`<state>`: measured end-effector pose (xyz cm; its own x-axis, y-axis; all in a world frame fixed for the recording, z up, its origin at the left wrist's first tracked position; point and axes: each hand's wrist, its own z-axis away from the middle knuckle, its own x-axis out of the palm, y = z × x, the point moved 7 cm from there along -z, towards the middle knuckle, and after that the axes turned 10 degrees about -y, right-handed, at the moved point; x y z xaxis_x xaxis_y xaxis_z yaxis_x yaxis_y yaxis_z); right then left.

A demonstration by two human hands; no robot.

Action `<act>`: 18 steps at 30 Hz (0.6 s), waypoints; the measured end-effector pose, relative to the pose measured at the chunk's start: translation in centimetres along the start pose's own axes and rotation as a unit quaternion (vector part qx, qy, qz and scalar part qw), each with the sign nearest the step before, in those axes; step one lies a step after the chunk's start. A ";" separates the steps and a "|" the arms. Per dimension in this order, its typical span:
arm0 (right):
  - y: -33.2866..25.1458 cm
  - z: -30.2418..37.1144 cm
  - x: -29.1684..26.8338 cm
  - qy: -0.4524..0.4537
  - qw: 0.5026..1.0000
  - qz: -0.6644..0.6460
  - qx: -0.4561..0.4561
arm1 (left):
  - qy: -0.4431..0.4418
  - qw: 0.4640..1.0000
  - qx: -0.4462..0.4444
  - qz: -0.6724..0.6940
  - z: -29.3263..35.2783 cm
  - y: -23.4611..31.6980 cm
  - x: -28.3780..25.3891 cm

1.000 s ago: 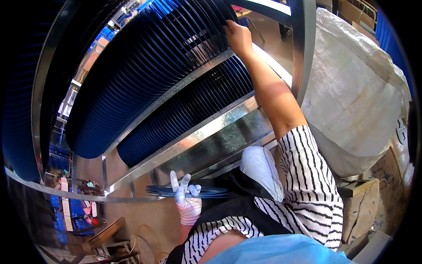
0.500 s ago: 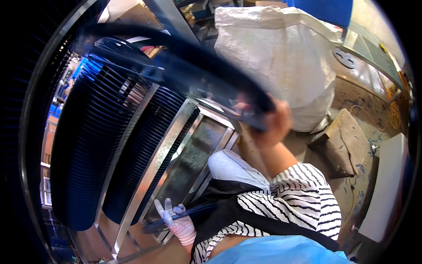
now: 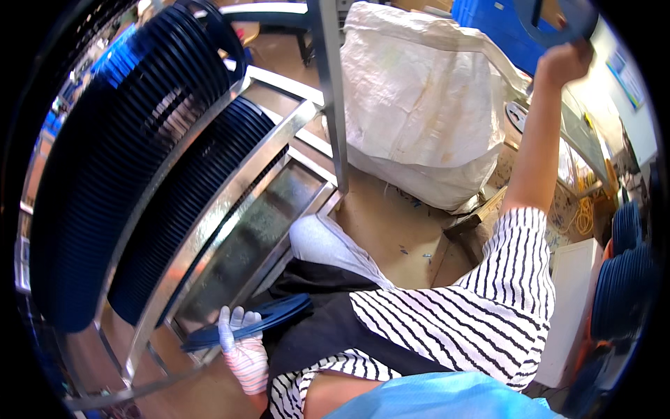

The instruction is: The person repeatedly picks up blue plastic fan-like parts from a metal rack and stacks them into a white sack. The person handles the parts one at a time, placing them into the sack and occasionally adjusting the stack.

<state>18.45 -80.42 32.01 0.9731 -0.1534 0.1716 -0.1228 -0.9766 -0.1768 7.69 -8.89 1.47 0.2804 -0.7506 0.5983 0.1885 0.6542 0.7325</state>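
Note:
My right hand (image 3: 567,64), bare and raised at the far right, grips the rim of a dark blue plastic reel flange (image 3: 583,21) with cut-out openings; the top of that flange is beyond the picture's edge. Low on the left, my left hand (image 3: 246,349) wears a pale striped glove. Its fingers are closed over a few thin dark blue discs (image 3: 287,307), held nearly flat against my black apron. Left of me, long rows of similar dark blue discs (image 3: 77,209) stand on edge, packed side by side in a metal rack (image 3: 329,91).
A large white woven sack (image 3: 426,98) stands ahead, with a blue bin (image 3: 499,24) behind it. To my right are a white panel (image 3: 569,307) and more stacked blue discs (image 3: 624,293). Yellow cord (image 3: 585,215) hangs farther back. Blue scraps lie on the floor.
My right hand has swung from above the rack's end up to the far right, carrying the flange with it. The left hand still holds its discs, and my view has shifted right.

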 end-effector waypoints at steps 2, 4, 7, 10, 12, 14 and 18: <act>0.3 0.9 7.4 -0.162 0.986 0.032 0.001 | 0.025 1.000 0.009 0.008 1.3 0.1 -0.5; 5.7 6.8 15.8 -0.405 0.910 0.079 -0.020 | 0.048 0.998 0.017 0.036 2.6 0.3 -1.2; 13.2 18.0 21.4 -0.787 0.615 -0.002 0.036 | 0.080 0.993 0.036 0.083 4.4 1.2 -2.8; -0.2 15.8 15.1 -0.643 0.752 0.067 0.126 | 0.113 0.984 0.067 0.122 5.6 2.0 -4.1; -8.4 13.1 11.7 -0.468 0.884 -0.012 0.025 | 0.103 0.985 0.104 0.092 6.3 2.7 -4.0; -17.7 11.8 6.2 -0.371 0.899 -0.227 0.048 | 0.068 0.986 0.130 0.079 8.5 4.2 -2.2; -31.6 21.9 -3.0 -0.564 0.621 -0.519 0.161 | 0.003 0.985 0.147 0.086 9.5 5.1 -2.1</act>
<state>23.68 -45.77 15.84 0.0344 0.9155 -0.4008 0.5542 -0.3512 -0.7547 -0.87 -4.90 7.05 0.2909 -0.6290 0.7209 -0.1423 0.7167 0.6827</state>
